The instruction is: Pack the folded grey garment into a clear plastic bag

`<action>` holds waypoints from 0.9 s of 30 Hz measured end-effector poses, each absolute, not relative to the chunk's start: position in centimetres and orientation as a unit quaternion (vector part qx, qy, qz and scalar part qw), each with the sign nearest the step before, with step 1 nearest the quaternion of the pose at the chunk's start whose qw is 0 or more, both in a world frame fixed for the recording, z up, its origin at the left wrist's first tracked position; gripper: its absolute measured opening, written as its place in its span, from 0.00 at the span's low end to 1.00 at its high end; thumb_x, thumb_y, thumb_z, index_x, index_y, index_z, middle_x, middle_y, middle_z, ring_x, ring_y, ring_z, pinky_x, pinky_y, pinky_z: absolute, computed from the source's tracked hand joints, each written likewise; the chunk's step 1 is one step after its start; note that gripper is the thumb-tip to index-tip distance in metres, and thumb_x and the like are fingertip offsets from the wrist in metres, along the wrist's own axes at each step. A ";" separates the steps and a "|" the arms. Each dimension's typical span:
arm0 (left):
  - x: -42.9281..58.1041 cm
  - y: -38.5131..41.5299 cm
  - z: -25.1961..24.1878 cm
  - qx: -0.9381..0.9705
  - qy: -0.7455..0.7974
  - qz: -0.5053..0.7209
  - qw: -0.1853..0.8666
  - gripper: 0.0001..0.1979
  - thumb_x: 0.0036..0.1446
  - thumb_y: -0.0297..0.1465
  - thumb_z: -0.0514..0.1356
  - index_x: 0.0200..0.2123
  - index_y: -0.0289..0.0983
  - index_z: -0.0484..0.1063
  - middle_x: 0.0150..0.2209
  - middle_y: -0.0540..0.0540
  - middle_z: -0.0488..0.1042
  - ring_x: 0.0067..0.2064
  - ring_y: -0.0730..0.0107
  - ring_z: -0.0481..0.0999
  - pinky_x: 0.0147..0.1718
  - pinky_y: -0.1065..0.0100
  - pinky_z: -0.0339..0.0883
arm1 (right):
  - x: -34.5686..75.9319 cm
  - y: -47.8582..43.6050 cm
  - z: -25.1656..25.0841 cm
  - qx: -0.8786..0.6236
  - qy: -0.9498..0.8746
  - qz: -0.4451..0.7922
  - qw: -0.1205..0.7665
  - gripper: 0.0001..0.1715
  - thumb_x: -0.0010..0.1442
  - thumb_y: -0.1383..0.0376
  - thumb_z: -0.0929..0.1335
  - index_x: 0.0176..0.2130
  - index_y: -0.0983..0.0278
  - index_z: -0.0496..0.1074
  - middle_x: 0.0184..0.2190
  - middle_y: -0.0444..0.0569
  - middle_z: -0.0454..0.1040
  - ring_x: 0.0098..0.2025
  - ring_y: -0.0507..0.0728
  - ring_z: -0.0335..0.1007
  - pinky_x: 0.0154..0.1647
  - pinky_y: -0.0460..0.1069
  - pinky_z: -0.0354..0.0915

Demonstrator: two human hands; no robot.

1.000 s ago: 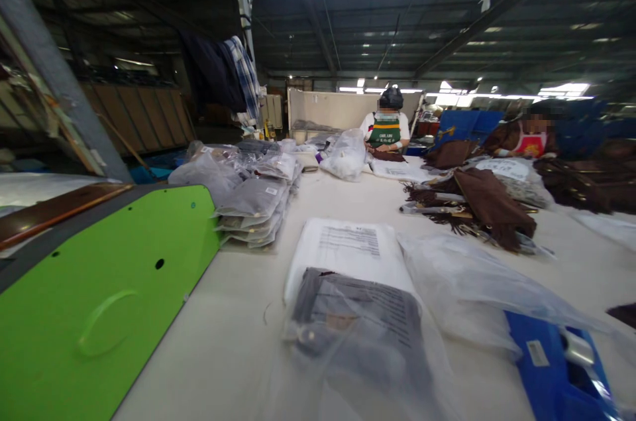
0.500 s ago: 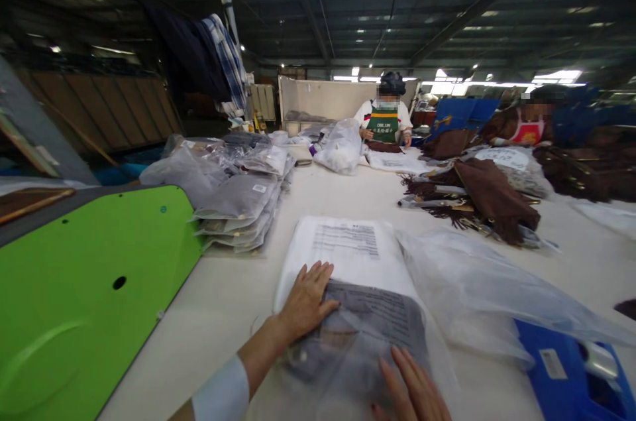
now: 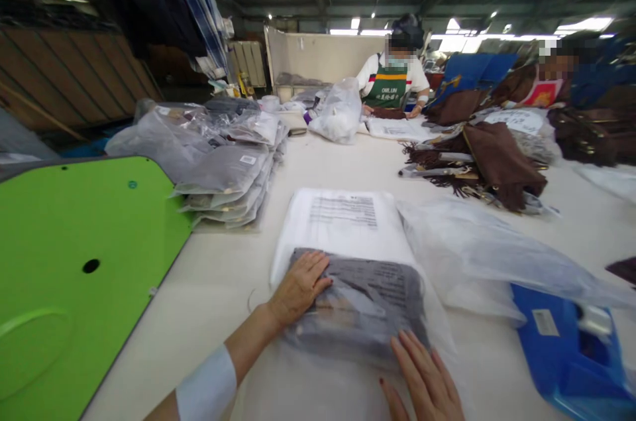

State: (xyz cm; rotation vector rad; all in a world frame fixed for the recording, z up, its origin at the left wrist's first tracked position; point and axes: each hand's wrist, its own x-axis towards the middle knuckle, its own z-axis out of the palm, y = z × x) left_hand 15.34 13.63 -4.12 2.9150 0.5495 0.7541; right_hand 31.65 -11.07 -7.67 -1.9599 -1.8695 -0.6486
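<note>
A folded grey garment in a clear plastic bag [image 3: 368, 301] lies on the white table [image 3: 348, 162] just in front of me. My left hand [image 3: 298, 288] rests flat on the bag's left edge, fingers stretched out. My right hand [image 3: 422, 381] lies flat on the bag's near right corner, fingers together and extended. Under the far end of the bag is a stack of white printed bags [image 3: 342, 222].
A green machine panel [image 3: 74, 255] fills the left. A pile of bagged grey garments [image 3: 228, 176] sits behind it. Loose clear plastic [image 3: 487, 255] and a blue tape dispenser [image 3: 571, 355] lie right. Brown fringed garments [image 3: 491, 162] and two people work at the far end.
Both hands came into view and now press on the bagged garment. The view has tilted downward, and the bag is flattened more tightly over the garment.
</note>
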 end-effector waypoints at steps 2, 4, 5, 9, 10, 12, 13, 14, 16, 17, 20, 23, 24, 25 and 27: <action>13.6 12.7 -2.6 0.957 0.158 0.239 0.047 0.20 0.63 0.34 0.48 0.55 0.31 0.62 0.53 0.37 0.69 0.58 0.58 0.64 0.54 0.51 0.64 | 32.5 -13.2 -6.7 -0.718 -0.640 -0.213 0.172 0.38 0.60 0.57 0.61 0.65 0.64 0.44 0.52 0.57 0.69 0.52 0.64 0.68 0.49 0.61 0.65; 11.3 11.2 -1.4 0.969 0.114 0.217 0.035 0.23 0.62 0.33 0.50 0.59 0.34 0.56 0.57 0.39 0.64 0.62 0.58 0.56 0.57 0.50 0.59 | 33.4 -15.6 -6.8 -0.747 -0.609 -0.198 0.179 0.36 0.61 0.57 0.60 0.64 0.63 0.46 0.53 0.58 0.68 0.52 0.64 0.67 0.49 0.61 0.66; 10.0 10.4 -1.2 0.976 0.095 0.194 0.025 0.25 0.61 0.33 0.51 0.61 0.35 0.53 0.59 0.39 0.61 0.63 0.57 0.52 0.57 0.50 0.58 | 33.9 -16.7 -7.2 -0.761 -0.593 -0.189 0.183 0.36 0.61 0.57 0.60 0.64 0.63 0.46 0.54 0.58 0.67 0.53 0.64 0.66 0.49 0.60 0.66; 6.3 7.9 -2.5 0.989 0.040 0.132 -0.045 0.29 0.58 0.30 0.54 0.62 0.39 0.50 0.62 0.40 0.57 0.63 0.52 0.52 0.55 0.47 0.59 | 34.6 -19.1 -9.5 -0.761 -0.590 -0.197 0.183 0.35 0.61 0.56 0.61 0.63 0.63 0.50 0.50 0.58 0.70 0.49 0.63 0.70 0.43 0.55 0.71; 5.8 7.6 -3.1 0.989 0.037 0.130 -0.056 0.29 0.57 0.29 0.55 0.62 0.40 0.51 0.61 0.40 0.58 0.63 0.52 0.52 0.55 0.47 0.58 | 34.6 -19.4 -9.9 -0.756 -0.596 -0.201 0.181 0.34 0.61 0.56 0.62 0.63 0.63 0.51 0.49 0.57 0.71 0.49 0.62 0.70 0.42 0.54 0.72; 5.1 7.3 -3.7 0.987 0.041 0.145 -0.062 0.28 0.57 0.27 0.54 0.61 0.40 0.52 0.61 0.42 0.59 0.63 0.54 0.52 0.56 0.48 0.57 | 34.4 -19.6 -10.3 -0.759 -0.590 -0.196 0.193 0.31 0.61 0.58 0.61 0.61 0.63 0.53 0.50 0.56 0.71 0.49 0.60 0.70 0.43 0.52 0.72; 4.8 7.3 -3.8 0.984 0.043 0.159 -0.060 0.28 0.58 0.26 0.52 0.61 0.40 0.52 0.61 0.42 0.59 0.63 0.55 0.53 0.56 0.49 0.57 | 34.3 -19.8 -10.3 -0.765 -0.576 -0.196 0.209 0.30 0.62 0.59 0.60 0.61 0.63 0.54 0.50 0.56 0.71 0.50 0.60 0.70 0.44 0.52 0.71; 4.5 7.3 -3.6 0.982 0.044 0.176 -0.057 0.27 0.59 0.25 0.51 0.61 0.39 0.52 0.60 0.42 0.60 0.63 0.57 0.54 0.57 0.51 0.57 | 34.3 -20.1 -10.2 -0.772 -0.561 -0.197 0.224 0.28 0.62 0.60 0.59 0.60 0.63 0.55 0.50 0.55 0.71 0.50 0.59 0.69 0.44 0.51 0.71; 3.5 7.4 -3.1 0.975 0.045 0.211 -0.050 0.27 0.59 0.21 0.47 0.61 0.40 0.52 0.58 0.44 0.64 0.62 0.62 0.57 0.57 0.56 0.58 | 34.6 -20.9 -9.7 -0.781 -0.537 -0.203 0.244 0.25 0.62 0.62 0.59 0.58 0.62 0.58 0.49 0.54 0.71 0.50 0.57 0.69 0.45 0.50 0.71; 2.9 7.5 -2.9 0.973 0.045 0.223 -0.047 0.27 0.59 0.19 0.45 0.61 0.41 0.52 0.57 0.45 0.65 0.61 0.63 0.59 0.57 0.58 0.59 | 34.9 -21.3 -9.5 -0.783 -0.533 -0.206 0.246 0.24 0.62 0.62 0.59 0.57 0.62 0.60 0.49 0.54 0.72 0.49 0.57 0.70 0.45 0.50 0.70; 1.0 7.8 -2.6 0.970 0.055 0.231 -0.050 0.29 0.58 0.17 0.43 0.61 0.44 0.54 0.56 0.46 0.67 0.59 0.64 0.62 0.56 0.59 0.60 | 35.9 -22.4 -8.7 -0.775 -0.554 -0.195 0.236 0.21 0.61 0.65 0.59 0.53 0.61 0.65 0.49 0.53 0.71 0.49 0.56 0.70 0.44 0.48 0.70; 0.1 7.5 -2.9 0.971 0.062 0.225 -0.060 0.30 0.58 0.16 0.43 0.60 0.44 0.54 0.56 0.46 0.67 0.59 0.64 0.62 0.56 0.59 0.60 | 36.2 -22.2 -7.3 -0.757 -0.573 -0.192 0.247 0.20 0.60 0.66 0.59 0.51 0.59 0.67 0.48 0.52 0.72 0.48 0.55 0.71 0.43 0.48 0.71; 0.1 7.3 -3.1 0.970 0.061 0.226 -0.059 0.30 0.58 0.16 0.43 0.61 0.43 0.54 0.56 0.46 0.67 0.59 0.65 0.63 0.56 0.60 0.61 | 35.8 -21.7 -6.7 -0.748 -0.581 -0.190 0.259 0.19 0.60 0.66 0.60 0.50 0.59 0.68 0.46 0.51 0.73 0.46 0.55 0.71 0.42 0.48 0.71; 0.3 7.0 -3.2 0.971 0.055 0.227 -0.058 0.30 0.57 0.16 0.43 0.61 0.43 0.54 0.55 0.46 0.68 0.58 0.65 0.63 0.55 0.61 0.61 | 35.2 -21.1 -6.0 -0.735 -0.590 -0.189 0.275 0.18 0.59 0.66 0.61 0.49 0.59 0.68 0.44 0.51 0.74 0.45 0.55 0.72 0.42 0.48 0.71; 1.0 6.2 -3.3 0.972 0.030 0.227 -0.053 0.28 0.58 0.16 0.44 0.60 0.40 0.55 0.52 0.45 0.71 0.57 0.66 0.66 0.54 0.63 0.64 | 33.1 -19.5 -4.9 -0.696 -0.629 -0.174 0.300 0.18 0.58 0.68 0.63 0.49 0.60 0.68 0.40 0.51 0.75 0.43 0.55 0.73 0.41 0.48 0.71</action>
